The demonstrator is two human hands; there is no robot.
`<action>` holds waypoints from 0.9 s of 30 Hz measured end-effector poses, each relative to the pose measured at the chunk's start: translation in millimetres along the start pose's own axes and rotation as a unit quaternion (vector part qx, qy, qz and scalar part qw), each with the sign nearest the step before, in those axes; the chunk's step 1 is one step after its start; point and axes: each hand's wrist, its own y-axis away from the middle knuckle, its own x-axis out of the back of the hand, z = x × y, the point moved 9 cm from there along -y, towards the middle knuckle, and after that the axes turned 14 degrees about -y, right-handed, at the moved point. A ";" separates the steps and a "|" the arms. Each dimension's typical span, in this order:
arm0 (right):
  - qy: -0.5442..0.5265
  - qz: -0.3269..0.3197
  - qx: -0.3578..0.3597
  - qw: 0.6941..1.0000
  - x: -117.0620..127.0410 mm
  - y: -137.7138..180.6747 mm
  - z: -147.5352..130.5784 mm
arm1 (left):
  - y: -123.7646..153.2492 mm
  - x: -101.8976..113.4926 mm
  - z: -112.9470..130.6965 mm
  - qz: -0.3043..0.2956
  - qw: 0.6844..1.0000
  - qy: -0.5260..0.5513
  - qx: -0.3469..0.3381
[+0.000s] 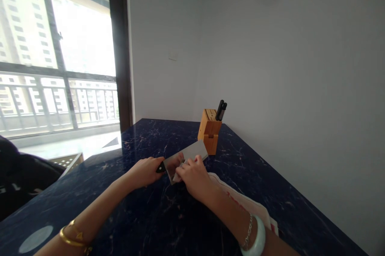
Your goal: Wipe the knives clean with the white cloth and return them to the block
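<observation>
My left hand [146, 172] is closed round the black handle of a cleaver [192, 151], whose broad shiny blade points away to the right. Against the near side of the blade, my right hand [194, 174] presses a bunched pale cloth [178, 174], with its fingers curled over it. Most of that cloth is hidden under the fingers. Just beyond the blade's far end stands a wooden knife block [210, 130], with black-handled tools [221, 110] upright in its right side. A pale towel with red marks [240, 196] lies under and beside my right forearm.
The dark blue marble-patterned table [156, 140] reaches to the grey wall [285, 87] on the right. A whitish round patch [36, 239] lies at the near left. Beyond the left edge are a black item [27, 172] and a large window [81, 47].
</observation>
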 end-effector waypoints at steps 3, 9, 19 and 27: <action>0.028 0.030 -0.068 0.997 5.3 1.4 36.3 | -0.1 -7.7 -1.6 -0.024 0.996 0.085 -0.024; 0.061 0.121 -0.193 0.972 29.7 18.6 105.7 | 1.9 -25.7 -5.8 -0.116 0.962 0.240 -0.057; 0.023 0.276 -0.200 0.940 61.7 30.7 119.4 | -4.2 2.9 -49.4 0.037 0.985 0.165 0.019; 0.007 0.262 -0.185 0.947 51.9 29.1 119.7 | -9.4 -10.5 -86.6 0.098 0.976 0.119 0.156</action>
